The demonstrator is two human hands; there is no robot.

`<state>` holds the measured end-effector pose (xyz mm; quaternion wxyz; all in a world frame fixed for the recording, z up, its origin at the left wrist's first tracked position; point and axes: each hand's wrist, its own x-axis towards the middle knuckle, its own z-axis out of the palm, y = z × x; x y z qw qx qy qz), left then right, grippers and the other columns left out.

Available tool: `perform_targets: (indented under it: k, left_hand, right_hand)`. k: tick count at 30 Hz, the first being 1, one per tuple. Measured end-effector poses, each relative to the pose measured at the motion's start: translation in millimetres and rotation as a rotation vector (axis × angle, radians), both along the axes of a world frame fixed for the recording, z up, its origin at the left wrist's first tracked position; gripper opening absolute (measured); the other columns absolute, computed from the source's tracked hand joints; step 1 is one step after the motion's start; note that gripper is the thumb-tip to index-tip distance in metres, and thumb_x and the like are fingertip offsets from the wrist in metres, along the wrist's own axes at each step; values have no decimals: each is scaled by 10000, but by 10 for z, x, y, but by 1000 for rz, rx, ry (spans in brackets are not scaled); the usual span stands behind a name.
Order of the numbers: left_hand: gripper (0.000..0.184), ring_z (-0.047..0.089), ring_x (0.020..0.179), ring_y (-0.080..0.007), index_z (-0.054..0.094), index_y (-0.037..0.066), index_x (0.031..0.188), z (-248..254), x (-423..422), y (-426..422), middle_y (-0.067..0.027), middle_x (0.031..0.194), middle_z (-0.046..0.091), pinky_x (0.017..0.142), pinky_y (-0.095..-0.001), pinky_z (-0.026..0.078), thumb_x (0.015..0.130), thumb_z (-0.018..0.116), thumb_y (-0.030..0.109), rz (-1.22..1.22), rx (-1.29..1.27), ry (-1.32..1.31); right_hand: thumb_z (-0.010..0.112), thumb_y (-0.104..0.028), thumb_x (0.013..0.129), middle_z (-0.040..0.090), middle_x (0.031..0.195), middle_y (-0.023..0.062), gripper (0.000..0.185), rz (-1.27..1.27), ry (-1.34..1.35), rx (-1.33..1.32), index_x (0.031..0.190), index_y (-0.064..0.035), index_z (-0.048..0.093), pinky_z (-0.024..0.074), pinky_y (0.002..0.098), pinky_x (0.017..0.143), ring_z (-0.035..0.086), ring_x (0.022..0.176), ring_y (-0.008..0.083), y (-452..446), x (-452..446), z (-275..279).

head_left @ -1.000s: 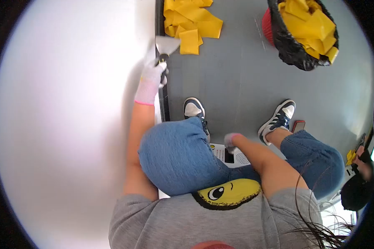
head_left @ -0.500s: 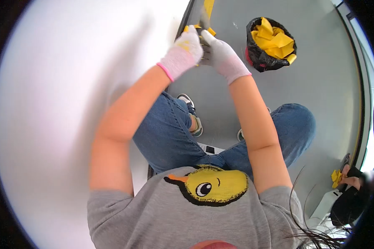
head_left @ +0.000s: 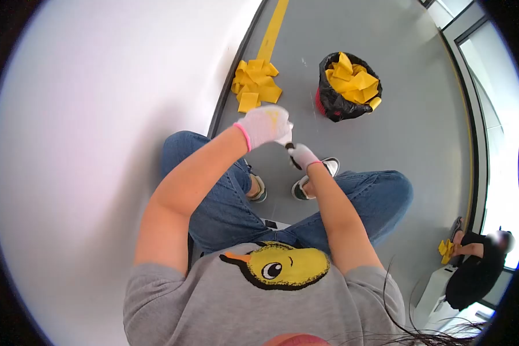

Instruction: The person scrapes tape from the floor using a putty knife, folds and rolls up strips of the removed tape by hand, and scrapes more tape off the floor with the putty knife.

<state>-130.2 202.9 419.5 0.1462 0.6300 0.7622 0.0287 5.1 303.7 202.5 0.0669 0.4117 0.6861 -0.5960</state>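
My left hand, in a white glove with a pink cuff, is closed with its fingers curled down; what it pinches, if anything, is hidden. Just below and to its right, my gloved right hand is wrapped round a dark-handled tool. The tool's upper end meets the fingers of my left hand, and its working end cannot be made out. Beyond my left hand, crumpled yellow tape lies on the floor by the wall, at the near end of a yellow floor strip.
A bin lined with a black bag stands ahead to the right, with yellow tape scraps in it. The white wall rises close on my left. At the far right a person in black sits near more yellow tape.
Both hands have drawn back from the floor strip toward my body, the right one lower with the tool. The crumpled tape, mostly hidden before, now shows. The view has shifted.
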Motion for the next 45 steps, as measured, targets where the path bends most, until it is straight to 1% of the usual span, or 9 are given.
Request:
perform_targets:
  k: [3,9,11,17,23,26,29,38,45]
  left_hand:
    - [347,608,954,-333,618,29,888,188,-242,186,-182,972,638,808,-431,484,901,480,348,124,55,-4]
    - [355,603,982,-331,585,33,1059,296,-829,351,-182,998,641,848,-430,473,912,488,341,338,71,-42]
    - [381,602,1000,-326,587,35,1099,377,-912,394,-182,1023,642,866,-423,470,915,489,354,347,111,-46]
    - [372,606,998,-319,602,60,1120,245,-1191,480,-159,1048,645,859,-414,479,917,495,353,472,182,-147]
    - [360,619,944,-337,609,55,1095,166,-1334,390,-168,1009,650,828,-427,491,906,517,347,497,232,-75]
    - [360,625,930,-337,613,53,1088,148,-1366,373,-173,986,654,824,-425,494,904,522,349,507,238,-102]
    - [361,632,921,-327,616,52,1084,111,-1357,365,-172,967,659,825,-418,496,907,521,352,533,242,-92]
    - [329,640,880,-319,617,51,1046,1,-1305,298,-156,924,664,798,-414,506,935,474,326,543,263,-47]
    - [301,621,889,-342,605,61,1045,123,-1320,267,-169,964,651,786,-431,497,929,470,304,565,147,-63]
  right_hand:
    - [569,-179,858,555,559,97,196,-3,-337,-73,786,-1,611,449,370,435,568,465,242,-269,122,-652]
    - [565,-249,839,646,940,260,297,573,-401,437,942,24,623,506,456,783,631,935,386,-458,550,-1247]
    - [522,-275,853,637,975,274,329,283,-467,312,977,20,596,492,482,832,612,978,402,-510,427,-1140]
    - [508,-315,871,640,939,273,368,197,-362,409,963,29,605,479,501,809,601,947,434,43,-661,-1019]
    - [492,-322,830,631,1042,229,364,597,-248,488,971,-39,671,476,469,849,607,986,379,999,-1994,-1188]
    - [501,-336,821,631,1037,232,379,391,-199,461,992,-39,662,473,468,840,606,985,382,931,-1908,-364]
    - [520,-351,812,637,1028,224,394,555,-278,483,1017,-42,651,474,461,839,607,977,382,930,-1456,-262]
    - [547,-356,801,653,1034,182,400,544,-476,540,1103,-109,633,470,444,867,614,992,359,1367,136,-810]
    - [562,-347,816,632,1058,222,393,481,-379,431,1107,-88,618,455,456,886,593,1027,375,1559,-253,-1268]
